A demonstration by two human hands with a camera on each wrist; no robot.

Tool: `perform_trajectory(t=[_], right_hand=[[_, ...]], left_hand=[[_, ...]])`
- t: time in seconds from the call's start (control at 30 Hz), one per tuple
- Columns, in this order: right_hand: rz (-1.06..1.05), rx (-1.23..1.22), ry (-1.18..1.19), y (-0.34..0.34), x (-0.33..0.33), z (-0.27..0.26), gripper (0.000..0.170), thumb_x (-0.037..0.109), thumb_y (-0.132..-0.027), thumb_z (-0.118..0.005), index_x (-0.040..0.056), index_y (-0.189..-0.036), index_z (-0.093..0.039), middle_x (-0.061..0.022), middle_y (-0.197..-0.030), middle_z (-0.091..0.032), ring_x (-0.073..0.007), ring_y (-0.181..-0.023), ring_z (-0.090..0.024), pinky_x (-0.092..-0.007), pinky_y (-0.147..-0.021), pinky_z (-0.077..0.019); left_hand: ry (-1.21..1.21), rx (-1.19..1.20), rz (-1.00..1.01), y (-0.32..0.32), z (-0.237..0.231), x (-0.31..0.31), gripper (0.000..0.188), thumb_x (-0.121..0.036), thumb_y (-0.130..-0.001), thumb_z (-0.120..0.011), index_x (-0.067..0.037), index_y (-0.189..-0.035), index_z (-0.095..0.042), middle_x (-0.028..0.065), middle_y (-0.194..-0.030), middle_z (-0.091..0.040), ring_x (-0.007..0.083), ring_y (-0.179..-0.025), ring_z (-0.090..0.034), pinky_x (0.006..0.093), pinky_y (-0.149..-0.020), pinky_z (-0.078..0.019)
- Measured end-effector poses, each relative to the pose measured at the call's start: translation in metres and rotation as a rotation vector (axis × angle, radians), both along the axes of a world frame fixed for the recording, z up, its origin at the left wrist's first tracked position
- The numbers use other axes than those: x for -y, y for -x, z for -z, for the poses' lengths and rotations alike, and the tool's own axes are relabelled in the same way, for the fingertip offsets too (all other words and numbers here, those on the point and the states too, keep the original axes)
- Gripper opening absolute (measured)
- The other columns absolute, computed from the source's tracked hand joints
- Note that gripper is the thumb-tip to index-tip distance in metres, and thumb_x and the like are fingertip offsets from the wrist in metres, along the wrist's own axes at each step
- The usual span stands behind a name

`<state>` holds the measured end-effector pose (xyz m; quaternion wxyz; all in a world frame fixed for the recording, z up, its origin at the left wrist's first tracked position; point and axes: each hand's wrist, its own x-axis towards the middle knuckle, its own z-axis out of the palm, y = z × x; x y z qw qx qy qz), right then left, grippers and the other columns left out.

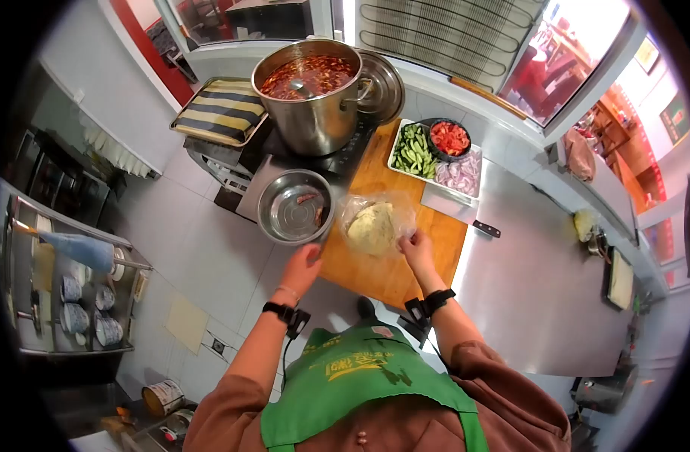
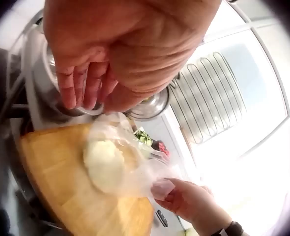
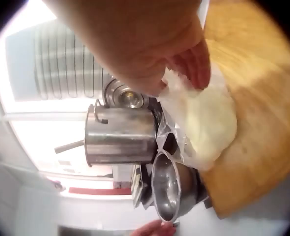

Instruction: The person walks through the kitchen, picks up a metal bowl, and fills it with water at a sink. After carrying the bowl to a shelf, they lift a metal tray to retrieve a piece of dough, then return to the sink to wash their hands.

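Observation:
A pale yellow, dough-like lump (image 1: 371, 227) lies inside a clear plastic bag (image 1: 347, 207) on the wooden board (image 1: 352, 270). My right hand (image 1: 416, 252) pinches the bag's edge at its right side; in the right wrist view the fingers (image 3: 200, 69) bend over the plastic. My left hand (image 1: 301, 270) hangs with loosely curled fingers near the board's left edge, just below the rim of a steel bowl (image 1: 273, 226). Nothing shows in its grasp in the left wrist view. The bowl contains a few dark reddish pieces and a little clear liquid.
A big steel pot (image 1: 315, 124) of red, chili-flecked liquid with a ladle stands on the cooker behind. A white tray (image 1: 429, 179) has sliced green vegetables, purple onion and a bowl of red pieces (image 1: 449, 138). A knife (image 1: 486, 228) lies to the right, beside a steel counter (image 1: 541, 301).

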<state>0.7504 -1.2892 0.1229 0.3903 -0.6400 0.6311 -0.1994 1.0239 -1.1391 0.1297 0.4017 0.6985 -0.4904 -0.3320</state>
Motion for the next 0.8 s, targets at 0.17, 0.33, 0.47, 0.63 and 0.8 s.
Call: perform_trajectory(t=[0.17, 0.33, 0.47, 0.63, 0.8], right_hand=[[0.091, 0.822, 0.023, 0.017, 0.004, 0.007, 0.018, 0.016, -0.096, -0.052, -0.0006, -0.096, -0.058, -0.0031, -0.076, -0.061, -0.0098, -0.072, -0.059, -0.0246, -0.064, -0.0477], [0.085, 0.744, -0.074, 0.046, 0.008, -0.043, 0.021, 0.019, -0.099, -0.046, 0.0011, -0.095, -0.057, -0.0011, -0.076, -0.058, -0.0085, -0.067, -0.055, -0.0233, -0.062, -0.0454], [0.105, 0.76, 0.004, 0.049, 0.017, -0.058, 0.02, 0.018, -0.099, -0.046, 0.0016, -0.094, -0.057, -0.0008, -0.075, -0.056, -0.0079, -0.066, -0.053, -0.0224, -0.061, -0.0441], [0.007, 0.82, 0.001, 0.029, 0.021, -0.09, 0.015, 0.014, -0.097, -0.05, 0.0042, -0.086, -0.053, 0.0017, -0.07, -0.052, -0.0053, -0.061, -0.049, -0.0215, -0.056, -0.0408], [-0.343, 0.683, -0.223, -0.014, 0.002, -0.119, 0.006, 0.008, -0.093, -0.053, 0.0035, -0.095, -0.055, 0.0017, -0.071, -0.054, -0.0053, -0.062, -0.052, -0.0206, -0.056, -0.0425]], left_hand=[[0.131, 0.392, -0.004, 0.028, -0.004, 0.118, 0.068, -0.014, -0.075, -0.072, -0.001, -0.134, -0.04, 0.0181, -0.127, -0.049, 0.0339, -0.119, -0.046, 0.0414, -0.097, -0.0413], [-0.247, 0.542, 0.027, 0.035, 0.037, 0.169, 0.045, -0.018, -0.08, -0.067, -0.003, -0.119, -0.05, 0.0175, -0.111, -0.057, 0.0335, -0.106, -0.05, 0.0416, -0.093, -0.0411], [-0.016, 0.545, -0.006, 0.036, 0.033, 0.15, 0.01, -0.013, -0.088, -0.057, -0.004, -0.093, -0.055, 0.006, -0.071, -0.059, 0.0237, -0.077, -0.059, 0.0365, -0.076, -0.0473], [-0.082, -0.516, -0.107, 0.042, -0.032, 0.102, 0.01, -0.015, -0.095, -0.05, -0.006, -0.093, -0.052, 0.0004, -0.07, -0.054, 0.0118, -0.07, -0.056, 0.028, -0.064, -0.0476], [-0.086, -0.731, -0.04, 0.024, -0.121, 0.041, 0.008, -0.014, -0.094, -0.055, -0.006, -0.095, -0.052, -0.0019, -0.07, -0.054, 0.0064, -0.062, -0.054, 0.0221, -0.058, -0.0457]])
